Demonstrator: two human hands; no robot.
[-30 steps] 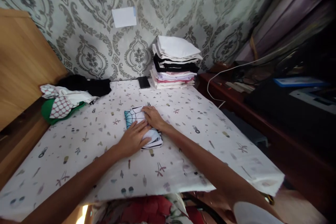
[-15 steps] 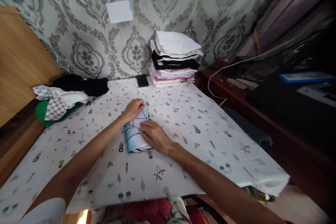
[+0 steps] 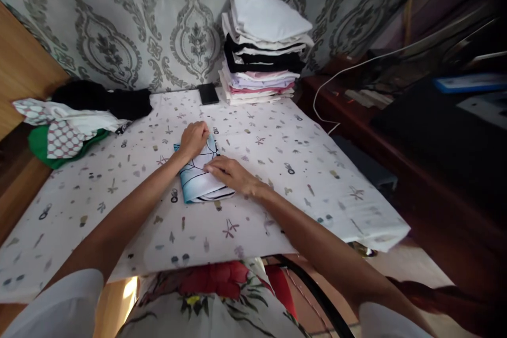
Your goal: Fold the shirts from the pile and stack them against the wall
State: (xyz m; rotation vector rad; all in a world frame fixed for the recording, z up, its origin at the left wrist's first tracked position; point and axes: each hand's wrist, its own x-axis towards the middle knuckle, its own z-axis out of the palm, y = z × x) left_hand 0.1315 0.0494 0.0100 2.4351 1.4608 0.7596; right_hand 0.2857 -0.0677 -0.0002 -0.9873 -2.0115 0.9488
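A small folded garment (image 3: 195, 178), light blue and white with a black web print, lies in the middle of the patterned sheet (image 3: 277, 169). My left hand (image 3: 194, 138) rests curled on its far end, fingers closed over the edge. My right hand (image 3: 229, 173) lies on the near right side of the garment, fingers pressed together against the cloth.
A tall stack of folded clothes (image 3: 261, 55) stands against the wallpapered wall, with a black phone (image 3: 208, 94) beside it. Unfolded clothes (image 3: 71, 121), black, green and patterned, are heaped at the left. A dark wooden desk (image 3: 415, 132) with a white cable stands at the right.
My left hand went from the garment's near side to its far end, and my right hand came down to the near right side. The camera tilted downward.
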